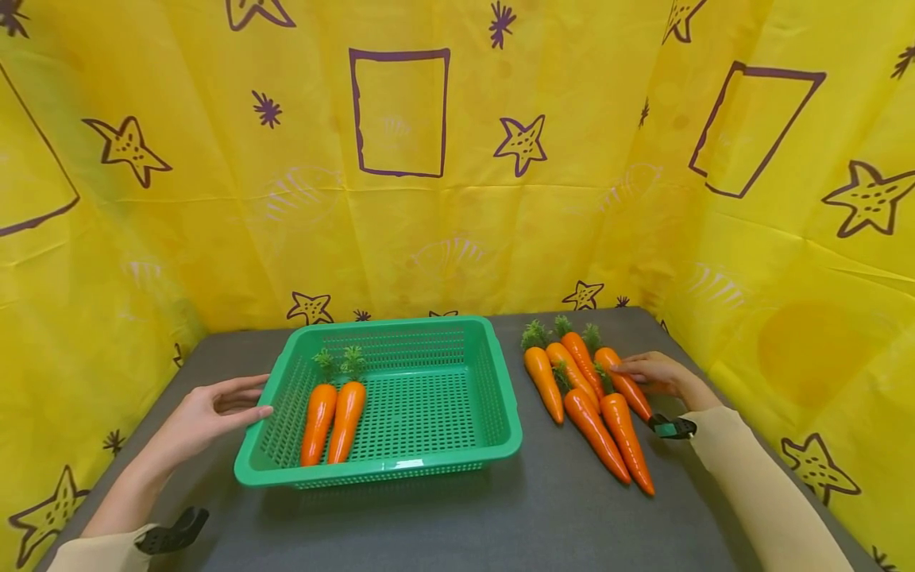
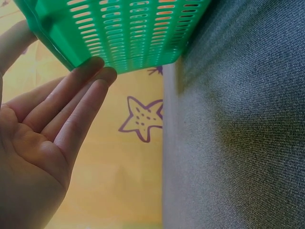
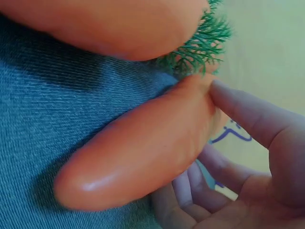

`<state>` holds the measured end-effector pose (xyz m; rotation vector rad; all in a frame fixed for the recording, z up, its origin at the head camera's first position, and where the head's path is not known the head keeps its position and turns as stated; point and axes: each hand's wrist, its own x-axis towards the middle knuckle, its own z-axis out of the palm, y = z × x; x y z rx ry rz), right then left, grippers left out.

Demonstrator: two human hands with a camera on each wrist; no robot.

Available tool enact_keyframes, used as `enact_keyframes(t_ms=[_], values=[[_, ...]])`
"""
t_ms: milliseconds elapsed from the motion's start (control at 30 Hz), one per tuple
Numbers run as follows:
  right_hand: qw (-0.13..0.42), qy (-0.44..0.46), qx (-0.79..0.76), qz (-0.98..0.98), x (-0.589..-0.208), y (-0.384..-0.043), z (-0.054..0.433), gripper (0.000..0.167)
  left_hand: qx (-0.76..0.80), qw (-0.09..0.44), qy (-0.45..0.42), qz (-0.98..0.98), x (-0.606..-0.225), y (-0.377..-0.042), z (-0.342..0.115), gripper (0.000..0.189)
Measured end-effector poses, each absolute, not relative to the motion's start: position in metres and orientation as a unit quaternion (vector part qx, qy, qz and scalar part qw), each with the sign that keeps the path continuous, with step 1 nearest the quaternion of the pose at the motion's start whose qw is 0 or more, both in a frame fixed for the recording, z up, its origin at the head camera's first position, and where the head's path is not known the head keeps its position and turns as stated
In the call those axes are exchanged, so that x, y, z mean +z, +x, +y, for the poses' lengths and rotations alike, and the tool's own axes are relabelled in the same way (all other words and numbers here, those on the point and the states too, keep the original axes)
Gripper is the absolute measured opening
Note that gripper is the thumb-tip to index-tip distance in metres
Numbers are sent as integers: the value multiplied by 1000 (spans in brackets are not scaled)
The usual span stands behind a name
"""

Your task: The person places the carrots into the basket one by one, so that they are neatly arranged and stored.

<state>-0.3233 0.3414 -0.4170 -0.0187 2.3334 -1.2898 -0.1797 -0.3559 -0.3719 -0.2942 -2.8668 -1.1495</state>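
Near the right edge of the counter (image 1: 543,524), the right hand (image 1: 666,375) pinches the outermost carrot (image 1: 632,396); gripping its thick end seems surest (the skin looks slick). The left hand (image 1: 207,409), fingers (image 2: 78,121) straight, touches the basket (image 1: 379,468).

No legible text, label, brand, number or sign anywhere in any of the views.
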Motion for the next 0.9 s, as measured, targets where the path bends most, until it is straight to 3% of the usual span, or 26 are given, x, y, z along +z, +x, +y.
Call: enact_keyframes(t_ms=[900], values=[[185, 50, -481, 856, -409, -320, 345, 88, -366, 17, -90, -926, -372, -179, -357, 57]])
